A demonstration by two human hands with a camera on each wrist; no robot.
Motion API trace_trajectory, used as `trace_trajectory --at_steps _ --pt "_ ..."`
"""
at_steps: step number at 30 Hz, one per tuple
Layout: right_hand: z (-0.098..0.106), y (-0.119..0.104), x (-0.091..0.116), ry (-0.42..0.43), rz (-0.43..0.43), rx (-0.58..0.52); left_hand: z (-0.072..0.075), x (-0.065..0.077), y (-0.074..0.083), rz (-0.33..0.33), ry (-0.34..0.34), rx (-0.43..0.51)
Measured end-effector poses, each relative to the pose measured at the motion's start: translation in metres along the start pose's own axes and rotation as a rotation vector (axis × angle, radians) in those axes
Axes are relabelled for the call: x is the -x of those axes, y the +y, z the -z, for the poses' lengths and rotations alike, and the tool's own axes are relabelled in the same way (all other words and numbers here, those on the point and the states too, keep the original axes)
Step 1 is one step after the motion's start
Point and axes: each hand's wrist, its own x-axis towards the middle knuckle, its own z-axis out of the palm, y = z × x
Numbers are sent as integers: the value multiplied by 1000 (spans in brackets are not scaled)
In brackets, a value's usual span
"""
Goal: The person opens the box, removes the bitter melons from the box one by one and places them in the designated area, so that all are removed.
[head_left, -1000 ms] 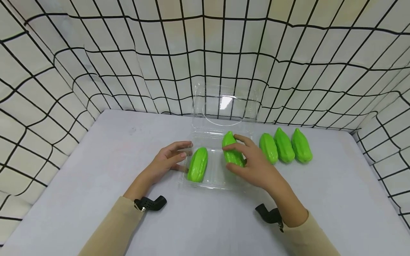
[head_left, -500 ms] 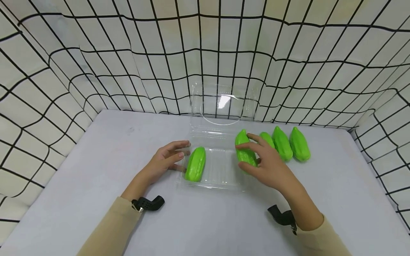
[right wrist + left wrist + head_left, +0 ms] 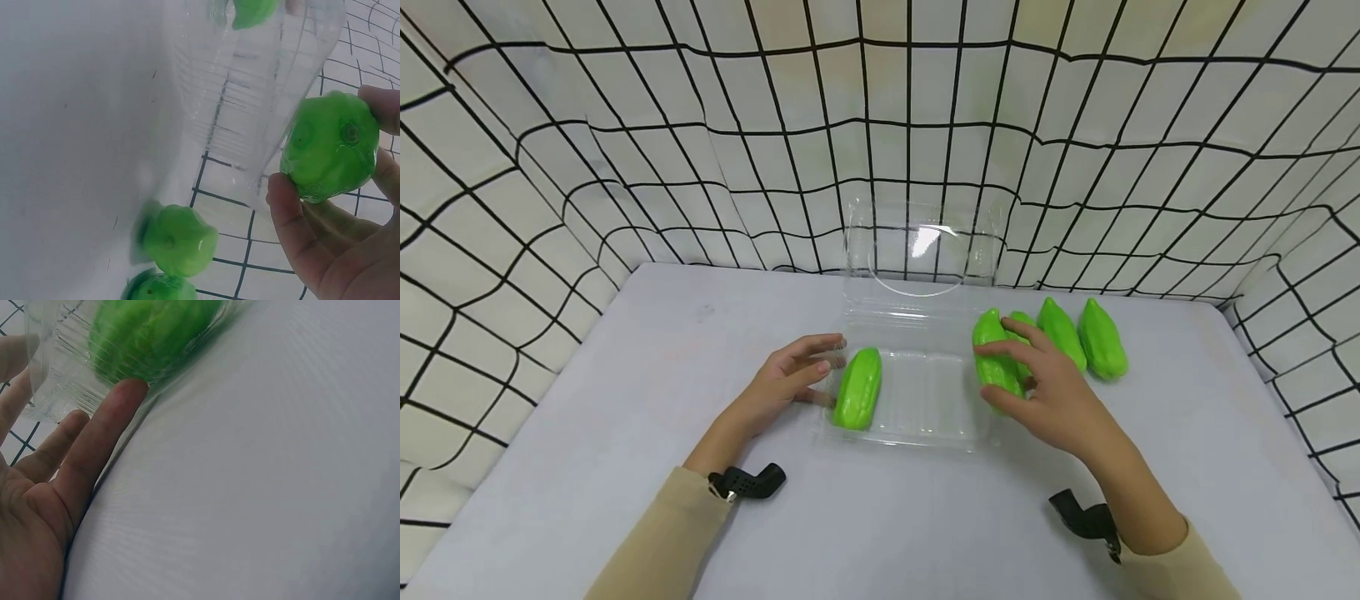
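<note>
A clear plastic clamshell box [image 3: 928, 396] lies on the table with one bright green ridged oblong fruit [image 3: 858, 390] at its left end. My left hand [image 3: 786, 375] rests its fairly straight fingertips against the box's left wall; the left wrist view shows a finger [image 3: 103, 434] at the wall beside that fruit [image 3: 147, 337]. Past the box's right wall, my right hand [image 3: 1052, 383] pinches another green fruit [image 3: 996, 358] between thumb and fingers. In the right wrist view this held fruit [image 3: 331, 147] is off the table, higher than the loose fruits there.
To the right of the box stand three more green fruits in a row, the nearest one [image 3: 1021, 321] partly hidden by the held fruit, then a second fruit [image 3: 1062, 333] and a third [image 3: 1103, 340]. The clear lid [image 3: 917, 250] stands raised against the black-gridded white backdrop [image 3: 745, 150].
My right hand has carried its fruit rightward, from over the right part of the box to beside the loose fruits. The left hand and the fruit at the box's left end stay put.
</note>
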Motion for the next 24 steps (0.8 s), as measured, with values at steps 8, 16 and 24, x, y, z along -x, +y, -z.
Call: trace_trajectory --at_steps 8,16,24 --pt "10 5 2 -20 -10 1 -1 0 -1 -13 -9 -11" --pt "17 10 3 6 -11 40 1 0 -2 -15 -3 -24" --pt "24 13 5 9 -41 71 -1 -1 -1 -8 -2 -15"
